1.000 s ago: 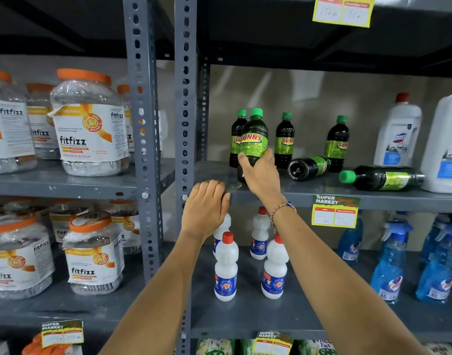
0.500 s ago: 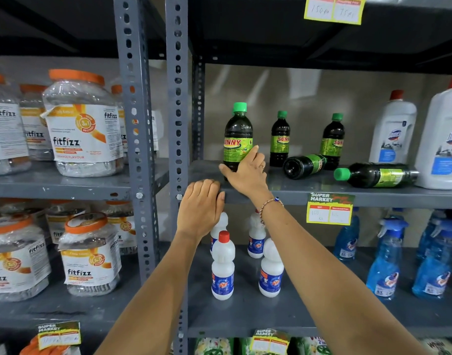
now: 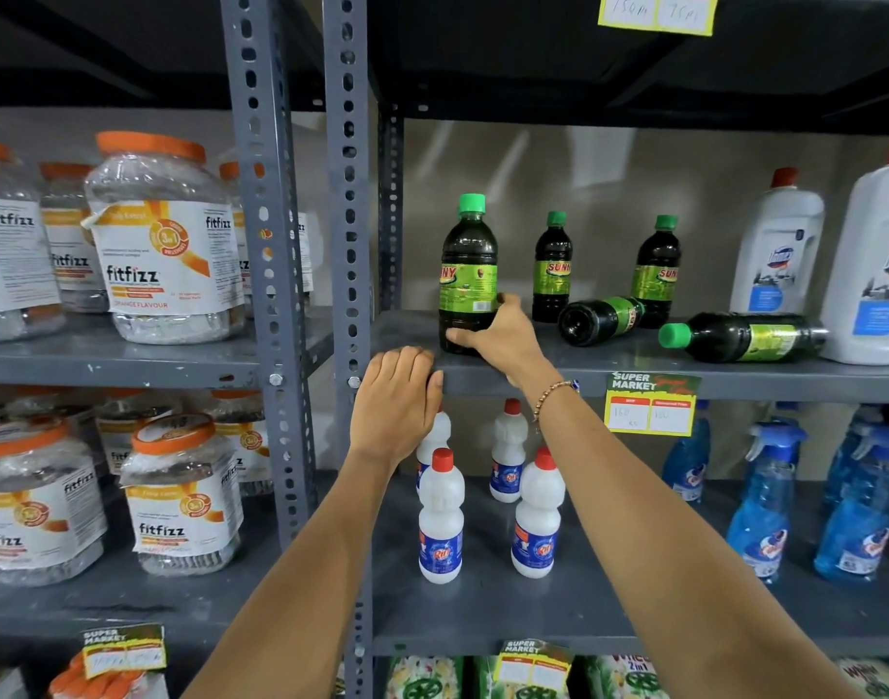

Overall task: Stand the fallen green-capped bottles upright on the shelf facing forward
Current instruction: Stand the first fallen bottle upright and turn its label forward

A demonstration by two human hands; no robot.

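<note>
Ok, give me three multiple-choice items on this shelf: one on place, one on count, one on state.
1. Where does the left hand rest?
A. on the shelf edge
B. on a jar lid
C. on a spray bottle

2. How many green-capped bottles lie fallen?
A. none
B. two
C. four

3. What is the right hand doing?
A. hanging free
B. gripping the front upright bottle
C. pointing at a price tag

Key: 1 A, its fingers curl over the edge. 2 B, one shows its base, another its cap. 3 B, fingers wrap the bottle's lower body.
</note>
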